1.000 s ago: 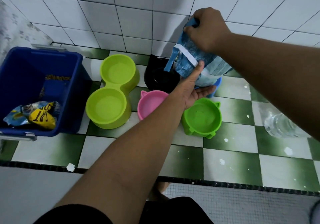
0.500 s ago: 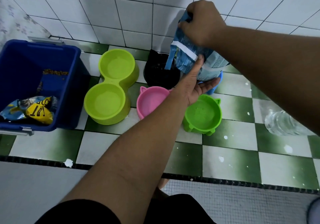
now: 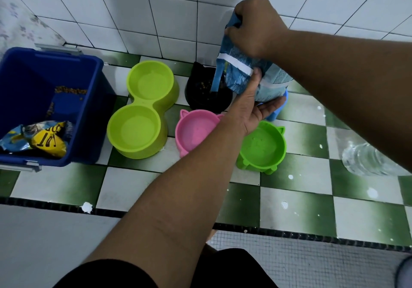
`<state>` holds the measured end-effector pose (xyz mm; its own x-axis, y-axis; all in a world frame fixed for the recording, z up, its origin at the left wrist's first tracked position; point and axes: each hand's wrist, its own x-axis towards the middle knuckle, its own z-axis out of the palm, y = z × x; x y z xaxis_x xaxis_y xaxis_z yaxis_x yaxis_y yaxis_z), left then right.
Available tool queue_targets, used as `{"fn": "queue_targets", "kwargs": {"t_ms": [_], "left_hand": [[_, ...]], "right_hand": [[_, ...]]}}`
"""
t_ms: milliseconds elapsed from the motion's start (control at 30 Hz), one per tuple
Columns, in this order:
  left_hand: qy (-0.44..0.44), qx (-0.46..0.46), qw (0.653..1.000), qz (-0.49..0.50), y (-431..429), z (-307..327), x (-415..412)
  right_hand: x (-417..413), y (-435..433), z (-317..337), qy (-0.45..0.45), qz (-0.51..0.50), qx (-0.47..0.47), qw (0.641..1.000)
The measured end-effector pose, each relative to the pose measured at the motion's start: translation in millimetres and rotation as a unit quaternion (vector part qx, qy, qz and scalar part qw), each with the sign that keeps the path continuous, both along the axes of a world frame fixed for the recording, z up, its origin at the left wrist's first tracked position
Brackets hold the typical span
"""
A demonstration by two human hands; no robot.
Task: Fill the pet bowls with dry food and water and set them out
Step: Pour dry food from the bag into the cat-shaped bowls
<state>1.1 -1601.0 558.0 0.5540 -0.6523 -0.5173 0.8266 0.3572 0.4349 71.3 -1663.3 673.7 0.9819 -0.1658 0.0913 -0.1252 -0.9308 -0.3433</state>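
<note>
Green-and-white checked floor tiles run up to a white tiled wall, and the bowls sit close by it. The right hand (image 3: pixel 254 27) grips the top of a blue food bag (image 3: pixel 236 73), held in the air over the black bowl (image 3: pixel 200 102), which has some kibble in it. The left hand (image 3: pixel 252 111) clasps the bag's lower end, thumb on the front and fingers underneath. A blue bowl (image 3: pixel 276 112) peeks out beneath them. The lime double bowl (image 3: pixel 142 109), pink bowl (image 3: pixel 196 131) and green bowl (image 3: pixel 263 147) are dry. A blue bin (image 3: pixel 89 100) sits left, and a water bottle (image 3: pixel 367 160) lies right.
</note>
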Motion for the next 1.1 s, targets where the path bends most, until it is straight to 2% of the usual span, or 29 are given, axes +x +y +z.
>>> {"fn": "queue_targets", "kwargs": {"t_ms": [667, 1100], "left_hand": [[-0.026, 0.027, 0.999, -0.009, -0.8, 1.4, 4.4], [-0.029, 0.013, 0.999, -0.003, 1.2, -4.2, 8.5]], "right_hand": [[5.5, -3.9, -4.3, -0.018, 0.024, -0.028, 0.999], [14.1, 1.8, -5.2, -0.011, 0.041, -0.044, 0.998]]}}
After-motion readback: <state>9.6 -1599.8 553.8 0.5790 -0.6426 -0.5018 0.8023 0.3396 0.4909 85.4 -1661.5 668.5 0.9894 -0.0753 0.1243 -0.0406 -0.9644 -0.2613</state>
